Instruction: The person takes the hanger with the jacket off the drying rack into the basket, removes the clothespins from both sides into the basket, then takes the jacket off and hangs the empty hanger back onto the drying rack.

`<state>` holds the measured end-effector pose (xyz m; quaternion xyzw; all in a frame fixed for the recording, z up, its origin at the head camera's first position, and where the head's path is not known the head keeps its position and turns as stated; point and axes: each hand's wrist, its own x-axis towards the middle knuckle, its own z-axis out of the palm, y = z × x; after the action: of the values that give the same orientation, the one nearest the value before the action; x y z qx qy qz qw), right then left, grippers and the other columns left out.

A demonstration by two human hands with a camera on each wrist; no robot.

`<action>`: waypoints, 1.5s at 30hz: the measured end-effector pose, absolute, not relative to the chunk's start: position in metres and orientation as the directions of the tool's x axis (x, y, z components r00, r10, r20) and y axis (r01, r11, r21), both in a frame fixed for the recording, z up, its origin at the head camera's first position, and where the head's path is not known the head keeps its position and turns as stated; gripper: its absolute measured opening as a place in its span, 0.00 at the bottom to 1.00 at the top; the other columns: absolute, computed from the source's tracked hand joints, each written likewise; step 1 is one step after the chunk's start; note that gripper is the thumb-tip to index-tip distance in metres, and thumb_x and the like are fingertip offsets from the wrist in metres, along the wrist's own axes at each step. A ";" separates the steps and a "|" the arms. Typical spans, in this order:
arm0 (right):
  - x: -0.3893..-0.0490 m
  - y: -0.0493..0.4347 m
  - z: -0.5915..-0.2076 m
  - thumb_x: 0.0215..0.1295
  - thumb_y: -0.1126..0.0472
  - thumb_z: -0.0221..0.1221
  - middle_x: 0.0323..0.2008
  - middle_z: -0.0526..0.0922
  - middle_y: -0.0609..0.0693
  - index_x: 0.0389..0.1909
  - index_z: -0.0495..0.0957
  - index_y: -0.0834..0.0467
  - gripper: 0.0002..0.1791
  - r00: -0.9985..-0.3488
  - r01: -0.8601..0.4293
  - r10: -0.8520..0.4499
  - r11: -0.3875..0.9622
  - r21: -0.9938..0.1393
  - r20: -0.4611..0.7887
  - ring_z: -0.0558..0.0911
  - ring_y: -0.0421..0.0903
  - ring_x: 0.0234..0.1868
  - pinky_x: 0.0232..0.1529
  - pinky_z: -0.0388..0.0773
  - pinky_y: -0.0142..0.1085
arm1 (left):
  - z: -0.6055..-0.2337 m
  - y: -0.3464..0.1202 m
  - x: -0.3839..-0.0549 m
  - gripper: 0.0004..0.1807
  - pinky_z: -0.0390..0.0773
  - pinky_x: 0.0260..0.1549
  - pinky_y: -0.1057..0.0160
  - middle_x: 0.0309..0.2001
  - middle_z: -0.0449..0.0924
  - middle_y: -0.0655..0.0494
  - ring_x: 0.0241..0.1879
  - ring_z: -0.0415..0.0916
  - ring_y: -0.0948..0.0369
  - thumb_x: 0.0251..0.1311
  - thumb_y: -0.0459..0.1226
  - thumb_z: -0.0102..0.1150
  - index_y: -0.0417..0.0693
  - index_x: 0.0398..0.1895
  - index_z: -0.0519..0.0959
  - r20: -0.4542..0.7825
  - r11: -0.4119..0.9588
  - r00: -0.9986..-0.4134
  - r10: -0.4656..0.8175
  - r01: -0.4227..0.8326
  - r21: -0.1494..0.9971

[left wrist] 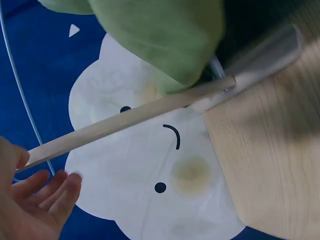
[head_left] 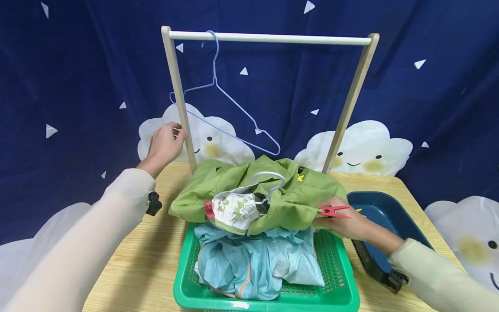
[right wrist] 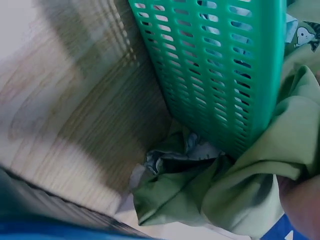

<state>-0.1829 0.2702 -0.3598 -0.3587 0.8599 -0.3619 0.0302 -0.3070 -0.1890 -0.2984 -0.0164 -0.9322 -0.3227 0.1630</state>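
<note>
While right hand [head_left: 337,223] grips green jacket [head_left: 298,197], left hand [head_left: 165,141] beside rack [head_left: 173,65].

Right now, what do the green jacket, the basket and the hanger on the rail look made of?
Green jacket: matte cloth, judging by its soft folds. Basket: probably plastic, slightly shiny, with evenly moulded slots. Hanger: perhaps coated metal wire, smooth and lilac, given its twisted neck.

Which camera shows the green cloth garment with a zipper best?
The head camera: most of the garment shows there, including its zipper. Left wrist shows only one plain piece; right wrist shows bunched folds.
</note>
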 end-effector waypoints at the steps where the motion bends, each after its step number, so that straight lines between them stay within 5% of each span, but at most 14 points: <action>1: -0.184 0.270 -0.361 0.61 0.71 0.66 0.11 0.60 0.46 0.14 0.67 0.54 0.22 -0.731 -0.599 -0.648 0.459 -0.656 0.215 0.54 0.25 0.19 0.18 0.59 0.23 | -0.298 -0.190 -0.305 0.20 0.76 0.53 0.43 0.52 0.85 0.37 0.54 0.81 0.41 0.73 0.40 0.43 0.37 0.57 0.78 0.337 0.794 -0.937 -0.091 0.136 0.593; 7: -0.193 0.268 -0.367 0.63 0.73 0.64 0.13 0.67 0.47 0.18 0.73 0.54 0.18 -0.676 -0.630 -0.696 0.375 -0.680 0.243 0.62 0.26 0.19 0.19 0.65 0.25 | -0.298 -0.191 -0.292 0.15 0.74 0.38 0.48 0.39 0.85 0.44 0.39 0.80 0.47 0.71 0.41 0.47 0.42 0.44 0.81 0.493 0.810 -0.863 -0.111 0.209 0.548; 13: -0.204 0.267 -0.371 0.61 0.73 0.65 0.20 0.79 0.46 0.26 0.80 0.54 0.11 -0.640 -0.657 -0.722 0.339 -0.673 0.262 0.74 0.27 0.26 0.27 0.75 0.28 | -0.302 -0.175 -0.262 0.13 0.73 0.33 0.57 0.30 0.85 0.47 0.30 0.78 0.53 0.72 0.39 0.51 0.41 0.39 0.83 0.593 0.742 -0.796 0.125 0.472 0.477; 18: -0.203 0.269 -0.370 0.62 0.67 0.68 0.42 0.87 0.46 0.43 0.85 0.54 0.10 -0.715 -0.617 -0.667 0.461 -0.638 0.210 0.79 0.26 0.44 0.46 0.79 0.30 | -0.316 -0.168 -0.231 0.15 0.78 0.31 0.56 0.26 0.84 0.54 0.29 0.81 0.59 0.73 0.44 0.50 0.44 0.37 0.83 0.624 0.649 -0.697 0.352 0.662 0.374; 24: -0.197 0.273 -0.366 0.66 0.59 0.66 0.51 0.85 0.49 0.51 0.84 0.57 0.14 -0.806 -0.482 -0.589 0.598 -0.640 0.056 0.78 0.27 0.49 0.54 0.77 0.32 | -0.348 -0.170 -0.215 0.21 0.76 0.24 0.64 0.27 0.83 0.62 0.25 0.76 0.68 0.76 0.53 0.45 0.51 0.35 0.81 0.632 0.579 -0.553 0.543 0.791 0.194; 31: -0.201 0.272 -0.370 0.63 0.66 0.67 0.49 0.83 0.30 0.51 0.83 0.59 0.15 -0.750 -0.548 -0.641 0.460 -0.698 0.166 0.81 0.26 0.48 0.51 0.79 0.28 | -0.371 -0.178 -0.207 0.12 0.83 0.29 0.55 0.38 0.89 0.55 0.32 0.86 0.59 0.69 0.42 0.56 0.47 0.47 0.83 0.549 0.591 -0.557 0.623 0.795 0.136; 40: -0.204 0.270 -0.367 0.60 0.66 0.70 0.47 0.84 0.35 0.48 0.84 0.59 0.15 -0.773 -0.524 -0.610 0.462 -0.716 0.172 0.82 0.28 0.47 0.50 0.80 0.29 | -0.379 -0.174 -0.203 0.20 0.72 0.19 0.66 0.29 0.85 0.60 0.19 0.68 0.71 0.58 0.51 0.68 0.52 0.49 0.83 0.386 0.679 -0.693 0.609 0.707 0.198; 45: -0.198 0.268 -0.368 0.58 0.65 0.71 0.40 0.88 0.42 0.41 0.86 0.57 0.10 -0.792 -0.530 -0.582 0.503 -0.683 0.185 0.83 0.30 0.40 0.43 0.82 0.30 | -0.380 -0.172 -0.204 0.14 0.75 0.22 0.64 0.34 0.88 0.59 0.21 0.71 0.69 0.61 0.45 0.69 0.54 0.48 0.84 0.322 0.703 -0.767 0.555 0.639 0.312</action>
<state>-0.1982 0.2681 -0.3677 -0.3209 0.8663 -0.3814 0.0344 -0.2043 -0.1716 -0.3801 -0.3255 -0.9171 -0.2064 0.1022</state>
